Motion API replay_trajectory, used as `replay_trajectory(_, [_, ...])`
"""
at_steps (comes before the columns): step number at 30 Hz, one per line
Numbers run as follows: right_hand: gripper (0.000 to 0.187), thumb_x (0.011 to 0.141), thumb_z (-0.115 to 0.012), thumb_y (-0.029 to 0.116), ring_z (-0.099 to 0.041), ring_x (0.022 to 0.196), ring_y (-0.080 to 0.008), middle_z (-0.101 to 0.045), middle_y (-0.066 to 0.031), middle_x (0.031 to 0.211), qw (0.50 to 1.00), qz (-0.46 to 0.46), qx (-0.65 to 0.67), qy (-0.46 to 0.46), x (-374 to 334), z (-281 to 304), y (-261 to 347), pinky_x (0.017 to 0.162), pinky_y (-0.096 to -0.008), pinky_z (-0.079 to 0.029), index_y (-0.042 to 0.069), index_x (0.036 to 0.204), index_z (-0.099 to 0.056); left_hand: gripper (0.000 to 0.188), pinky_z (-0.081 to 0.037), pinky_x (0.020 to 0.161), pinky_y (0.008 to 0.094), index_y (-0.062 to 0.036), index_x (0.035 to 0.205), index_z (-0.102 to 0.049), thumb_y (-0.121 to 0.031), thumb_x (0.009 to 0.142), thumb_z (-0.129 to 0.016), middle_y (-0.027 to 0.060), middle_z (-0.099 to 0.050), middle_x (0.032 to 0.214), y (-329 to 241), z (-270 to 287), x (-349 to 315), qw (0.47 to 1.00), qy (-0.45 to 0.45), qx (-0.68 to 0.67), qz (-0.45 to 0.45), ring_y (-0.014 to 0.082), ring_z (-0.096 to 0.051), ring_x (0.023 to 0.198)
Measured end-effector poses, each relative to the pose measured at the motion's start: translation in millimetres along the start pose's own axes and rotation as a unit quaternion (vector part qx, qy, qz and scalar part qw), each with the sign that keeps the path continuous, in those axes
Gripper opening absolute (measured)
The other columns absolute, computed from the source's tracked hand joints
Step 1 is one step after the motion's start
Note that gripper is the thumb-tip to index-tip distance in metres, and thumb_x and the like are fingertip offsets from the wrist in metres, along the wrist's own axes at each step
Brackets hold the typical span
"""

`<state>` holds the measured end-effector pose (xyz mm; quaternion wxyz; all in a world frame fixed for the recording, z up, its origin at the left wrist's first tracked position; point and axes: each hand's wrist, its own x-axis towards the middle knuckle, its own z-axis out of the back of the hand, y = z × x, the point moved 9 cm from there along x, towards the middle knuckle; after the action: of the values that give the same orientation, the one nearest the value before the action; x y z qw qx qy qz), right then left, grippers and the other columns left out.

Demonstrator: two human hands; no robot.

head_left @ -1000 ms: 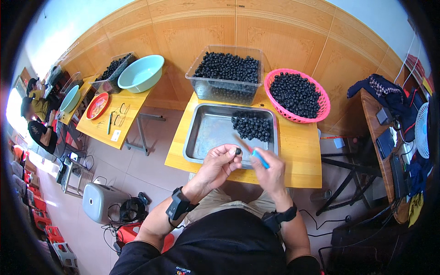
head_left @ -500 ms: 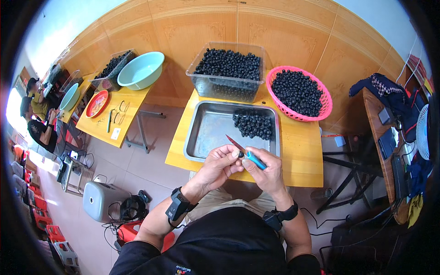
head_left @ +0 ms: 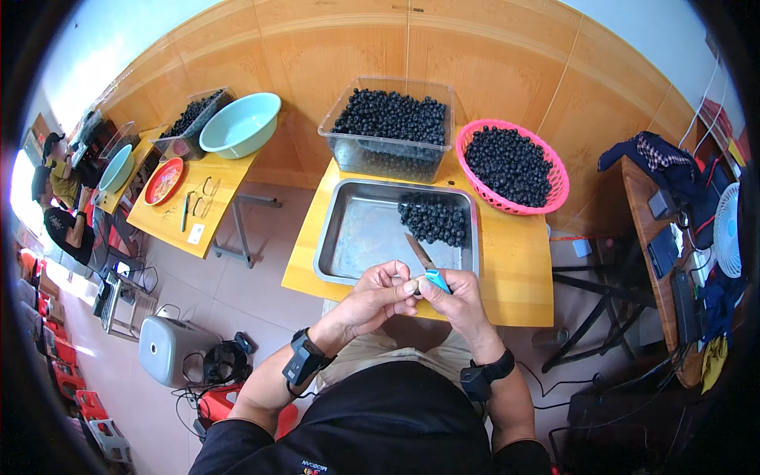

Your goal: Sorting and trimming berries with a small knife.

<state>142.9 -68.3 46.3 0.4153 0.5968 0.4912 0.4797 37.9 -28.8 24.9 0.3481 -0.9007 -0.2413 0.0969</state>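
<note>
Between the thumb and fingers of my left hand (head_left: pixel 370 302) is a small dark round fruit (head_left: pixel 417 290), mostly covered by fingertips. My right hand (head_left: pixel 465 307) grips a small knife (head_left: pixel 437 279) by its blue handle, the blade pointing up and away over the tray. My right thumb presses close to the fruit. Just beyond both hands lies a shallow metal tray (head_left: pixel 342 222), with a heap of the same dark fruits (head_left: pixel 434 219) in its right part. Behind it stands a clear plastic box (head_left: pixel 388 161) full of them. A pink basket (head_left: pixel 554 202) at the right holds more.
The tray rests on a yellow wooden table (head_left: pixel 514 269). Another table (head_left: pixel 162 219) at left carries a pale green basin (head_left: pixel 241 127), a red plate (head_left: pixel 176 168) and glasses. Two people are at the far left. A grey box-shaped appliance (head_left: pixel 170 352) and cables are on the floor.
The knife has turned in my right hand: its blade now points more steeply forward, its flat side showing. Both hands have shifted slightly nearer me, and the fruit is more covered.
</note>
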Motion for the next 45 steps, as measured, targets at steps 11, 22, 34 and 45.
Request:
replay_trajectory(11, [0.026, 0.087, -0.078, 0.021, -0.058, 0.069, -0.0100, -0.065, -0.0061, 0.075, 0.925, 0.122, -0.289, -0.214, 28, 57, 63, 0.063, -0.0285, -0.048, -0.003, 0.095, -0.072, 0.016, -0.058, 0.073, 0.0242, -0.0028, 0.104, -0.063, -0.013, 0.095, -0.071, 0.0038, -0.068, 0.091, -28, 39, 13, 0.939, -0.168, 0.295, -0.063, 0.0090, -0.066, 0.079])
replay_trajectory(22, [0.041, 0.091, -0.072, 0.024, -0.069, 0.083, -0.0195, -0.073, -0.0176, 0.092, 0.830, 0.198, -0.364, -0.374, 57, 194, 56, 0.077, -0.0338, -0.053, -0.009, 0.115, -0.067, 0.028, -0.056, 0.077, 0.0442, -0.0116, 0.111, -0.075, -0.020, 0.084, -0.074, 0.0212, -0.070, 0.097, -48, 56, 69, 0.640, -0.193, 0.734, -0.122, 0.0345, -0.070, 0.084])
replay_trajectory(34, [0.032, 0.091, -0.072, 0.013, -0.067, 0.089, -0.0161, -0.073, -0.0146, 0.097, 0.891, 0.086, -0.263, -0.358, -29, 141, 3, 0.081, -0.0306, -0.053, -0.010, 0.112, -0.068, 0.020, -0.054, 0.082, 0.0497, -0.0066, 0.099, -0.073, -0.016, 0.082, -0.071, 0.0219, -0.069, 0.096, -40, 56, 97, 0.571, -0.152, 0.797, -0.125, 0.0427, -0.067, 0.088])
replay_trajectory(45, [0.030, 0.092, -0.072, 0.014, -0.062, 0.081, -0.0099, -0.071, -0.0068, 0.091, 0.915, 0.102, -0.239, -0.307, -30, 96, 11, 0.074, -0.0265, -0.051, -0.007, 0.111, -0.069, 0.016, -0.057, 0.068, 0.0324, -0.0002, 0.101, -0.071, -0.005, 0.086, -0.068, 0.0109, -0.073, 0.089, -35, 69, 77, 0.767, -0.176, 0.611, -0.084, 0.0210, -0.071, 0.072])
